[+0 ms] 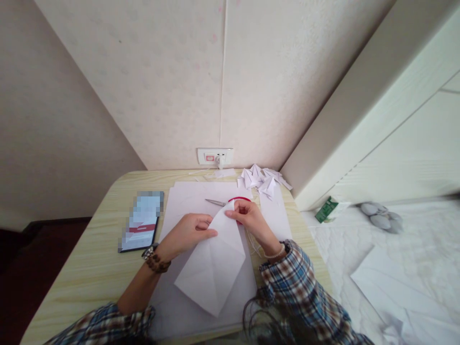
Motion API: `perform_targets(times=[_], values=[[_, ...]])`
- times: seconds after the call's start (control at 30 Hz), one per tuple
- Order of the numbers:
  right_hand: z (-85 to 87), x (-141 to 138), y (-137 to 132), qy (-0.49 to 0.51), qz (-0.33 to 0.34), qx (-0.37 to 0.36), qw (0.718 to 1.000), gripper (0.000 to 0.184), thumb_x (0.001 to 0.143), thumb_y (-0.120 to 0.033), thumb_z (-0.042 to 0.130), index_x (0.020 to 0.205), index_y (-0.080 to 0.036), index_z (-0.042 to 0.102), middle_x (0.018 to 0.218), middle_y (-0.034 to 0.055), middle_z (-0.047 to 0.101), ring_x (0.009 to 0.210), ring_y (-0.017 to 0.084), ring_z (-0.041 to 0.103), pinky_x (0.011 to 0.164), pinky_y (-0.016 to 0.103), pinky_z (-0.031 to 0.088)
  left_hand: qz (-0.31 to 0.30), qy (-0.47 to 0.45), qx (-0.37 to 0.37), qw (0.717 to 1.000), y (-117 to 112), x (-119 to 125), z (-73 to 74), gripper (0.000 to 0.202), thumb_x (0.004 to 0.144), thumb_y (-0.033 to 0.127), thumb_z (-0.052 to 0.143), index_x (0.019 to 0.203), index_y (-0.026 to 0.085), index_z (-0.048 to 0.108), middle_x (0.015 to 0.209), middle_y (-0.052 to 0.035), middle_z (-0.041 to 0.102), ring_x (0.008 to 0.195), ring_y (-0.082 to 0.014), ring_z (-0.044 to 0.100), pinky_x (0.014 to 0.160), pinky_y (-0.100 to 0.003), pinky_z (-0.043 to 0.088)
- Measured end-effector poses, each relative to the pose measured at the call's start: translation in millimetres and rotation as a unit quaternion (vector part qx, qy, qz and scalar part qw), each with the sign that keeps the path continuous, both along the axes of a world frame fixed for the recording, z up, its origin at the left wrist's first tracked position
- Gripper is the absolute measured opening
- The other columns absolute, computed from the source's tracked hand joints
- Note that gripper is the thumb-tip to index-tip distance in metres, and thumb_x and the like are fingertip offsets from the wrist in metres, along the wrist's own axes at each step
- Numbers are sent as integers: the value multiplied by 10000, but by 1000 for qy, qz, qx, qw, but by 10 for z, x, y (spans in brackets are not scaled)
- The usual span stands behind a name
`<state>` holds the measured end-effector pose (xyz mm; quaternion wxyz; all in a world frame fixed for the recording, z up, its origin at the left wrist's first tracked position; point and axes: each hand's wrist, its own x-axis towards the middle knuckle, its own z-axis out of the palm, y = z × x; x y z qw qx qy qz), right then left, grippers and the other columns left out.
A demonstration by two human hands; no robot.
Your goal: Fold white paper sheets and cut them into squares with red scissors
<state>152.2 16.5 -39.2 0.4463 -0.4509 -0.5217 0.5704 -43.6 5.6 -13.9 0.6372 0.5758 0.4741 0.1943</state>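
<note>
A creased sheet of white paper [219, 263] is held up over the table, its upper part folded to a point. My left hand [189, 232] pinches its left edge, the thumb lying on the front and the other fingers behind. Near the top corner, my right hand [249, 218] grips the same paper between thumb and fingers. Just beyond the paper lie scissors [215, 202] with a red handle, partly hidden by the paper and my right hand. Beneath everything, a stack of white sheets [190, 191] rests on the table.
Several folded paper pieces [257, 177] are heaped at the table's back right. A phone [142, 223] lies to the left on the wooden table [93, 254]. Behind is a wall socket [215, 156] with a plug. To the right, a green box [327, 209] and loose paper [391, 278] rest on a quilted surface.
</note>
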Motion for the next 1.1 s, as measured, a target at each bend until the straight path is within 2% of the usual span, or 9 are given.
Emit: perform_targets(times=[0.1,0.23,0.47,0.7,0.83,0.97,1.1], values=[[-13,-10,9,-14,13,4,1000,413,634,-493,745,534,-189,483,489,-69,418,454,78,356,453,229,264,-5,2,-4,1000,-3,-9,0,244,687,339,680,844,154,709,753,-59,763,679,-237,708,574,-280,520],[-16,-14,15,-8,10,4,1000,357,635,-485,739,604,-180,555,564,-41,508,503,96,433,491,236,325,-22,4,-9,1000,-8,-4,10,238,683,323,680,846,155,723,755,-52,766,693,-242,712,588,-285,526],[-15,8,-7,-13,-23,5,1000,324,733,-459,642,608,-178,542,511,-48,444,467,92,384,460,234,285,-33,9,-15,999,-12,-13,7,253,704,314,658,887,153,723,773,-55,768,689,-242,711,577,-283,526],[8,-10,-8,-6,-53,8,999,260,692,-404,690,657,-180,564,613,-29,514,546,102,428,501,227,312,-56,6,-16,998,-19,0,-14,217,694,300,659,838,152,726,764,-53,768,703,-252,711,581,-286,517],[39,17,-33,-5,-63,-4,998,273,735,-423,653,659,-170,584,570,-31,495,511,98,407,470,227,290,-58,-2,-20,998,-23,7,-32,210,700,314,656,834,163,716,777,-48,769,719,-253,713,598,-291,525],[45,31,-31,0,-42,-14,999,309,755,-463,622,692,-161,610,576,-30,500,513,95,408,472,222,298,-58,3,-25,998,-20,-3,-29,196,693,324,664,798,164,707,773,-49,769,697,-247,712,580,-283,522],[30,14,-13,-5,8,-15,1000,351,688,-497,688,640,-161,598,580,-31,494,531,96,415,498,227,316,-25,3,-10,1000,-5,-9,-23,202,704,322,655,813,158,700,766,-55,767,680,-239,708,568,-277,514]])
